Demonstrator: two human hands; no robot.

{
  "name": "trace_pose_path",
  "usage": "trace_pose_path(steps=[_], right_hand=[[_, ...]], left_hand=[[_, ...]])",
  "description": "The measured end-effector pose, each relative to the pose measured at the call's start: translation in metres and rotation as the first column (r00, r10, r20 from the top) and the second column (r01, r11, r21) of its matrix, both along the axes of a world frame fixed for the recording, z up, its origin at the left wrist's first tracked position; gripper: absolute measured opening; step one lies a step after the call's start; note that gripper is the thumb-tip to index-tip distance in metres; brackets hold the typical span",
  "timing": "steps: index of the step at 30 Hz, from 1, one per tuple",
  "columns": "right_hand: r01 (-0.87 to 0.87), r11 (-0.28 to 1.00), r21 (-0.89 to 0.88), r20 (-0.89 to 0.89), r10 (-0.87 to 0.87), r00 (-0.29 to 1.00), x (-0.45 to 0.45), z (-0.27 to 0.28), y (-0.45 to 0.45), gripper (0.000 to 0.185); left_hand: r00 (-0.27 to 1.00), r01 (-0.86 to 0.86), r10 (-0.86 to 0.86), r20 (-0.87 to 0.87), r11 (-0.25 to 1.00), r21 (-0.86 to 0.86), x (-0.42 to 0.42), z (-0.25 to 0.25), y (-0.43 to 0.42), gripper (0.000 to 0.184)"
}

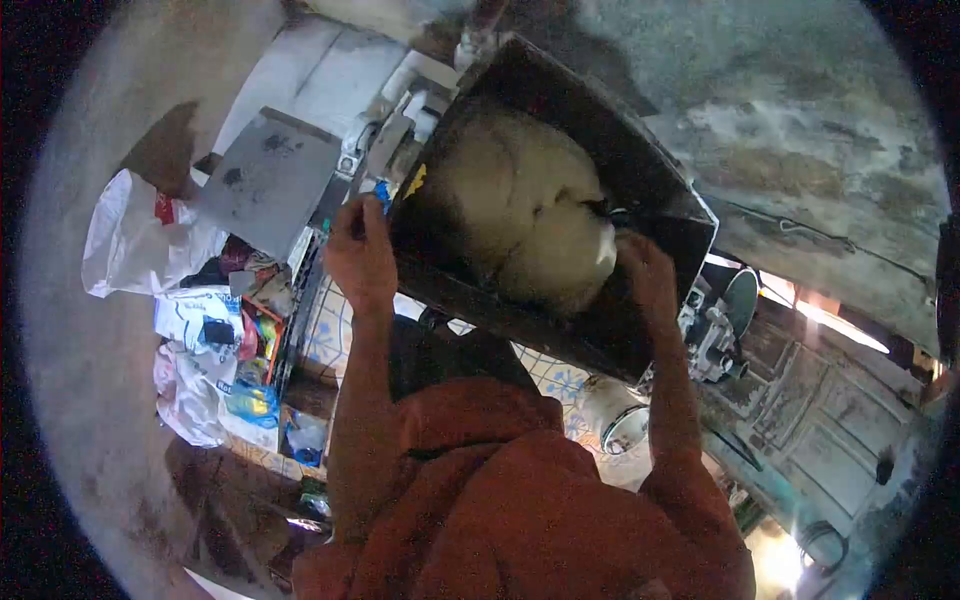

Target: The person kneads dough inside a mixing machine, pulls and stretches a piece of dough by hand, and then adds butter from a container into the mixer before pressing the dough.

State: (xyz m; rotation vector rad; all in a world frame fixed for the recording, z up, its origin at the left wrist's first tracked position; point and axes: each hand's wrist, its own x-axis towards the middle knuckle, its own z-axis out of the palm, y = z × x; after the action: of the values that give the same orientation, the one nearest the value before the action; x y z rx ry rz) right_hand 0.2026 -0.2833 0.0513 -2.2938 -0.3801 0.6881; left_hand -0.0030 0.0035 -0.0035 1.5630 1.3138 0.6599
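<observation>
Nearest to us is the red-brown shirt [520, 500] of the person, with both forearms reaching forward from it. Beyond it we see a dark, deep trough [510, 322], set at a slant, and in it lies a big, pale mass of dough [510, 190]. The dough fills much of the trough's middle, its surface smooth and rounded, with creases and a dark notch near its right side.

The right hand [645, 268] is inside the trough, at the dough's right edge, its fingers bent and partly hidden; we cannot tell whether they grip the dough or only touch it. The left hand [360, 255] is at the trough's left corner, fingers curled in close together; whether it holds anything, we cannot tell. Just beyond that hand we see a small blue piece [382, 190], and on the trough near it a yellow mark [416, 181].

To the left are a flat grey panel [270, 180] and a white bag [120, 235], with more bags below. Under the trough's near right corner, a pale bucket [610, 415] stands on the patterned floor [553, 378]. Metal machinery [712, 345] juts out on the right.
</observation>
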Motion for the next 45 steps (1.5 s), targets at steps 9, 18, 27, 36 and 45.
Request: trace_pose_path(steps=[9,18,27,36,45], right_hand=[[0.138,0.962,-0.238,0.287,-0.066,0.956,0.009,-0.008,-0.055,0.054],[-0.101,0.948,-0.301,0.478,0.242,0.845,0.008,-0.033,-0.053,0.053],[-0.695,0.500,-0.517,0.302,0.866,0.398,-0.043,-0.135,-0.027,0.055],[-0.514,0.592,-0.620,0.053,0.686,0.725,0.020,-0.034,0.000,0.045],[-0.149,0.988,-0.028,-0.078,0.146,0.986,-0.029,-0.045,0.022,0.042]], left_hand=[[0.992,0.042,-0.017,-0.126,0.979,0.200,0.000,-0.002,-0.002,0.034],[0.993,0.110,-0.091,-0.076,0.949,0.295,-0.004,-0.007,0.000,0.027],[0.972,0.079,-0.035,-0.230,0.980,0.181,-0.001,-0.005,0.002,0.026],[0.982,0.050,0.013,-0.186,0.943,0.330,-0.003,-0.020,0.000,0.028],[0.962,0.105,-0.029,-0.272,0.957,0.270,0.003,0.010,-0.001,0.025]])
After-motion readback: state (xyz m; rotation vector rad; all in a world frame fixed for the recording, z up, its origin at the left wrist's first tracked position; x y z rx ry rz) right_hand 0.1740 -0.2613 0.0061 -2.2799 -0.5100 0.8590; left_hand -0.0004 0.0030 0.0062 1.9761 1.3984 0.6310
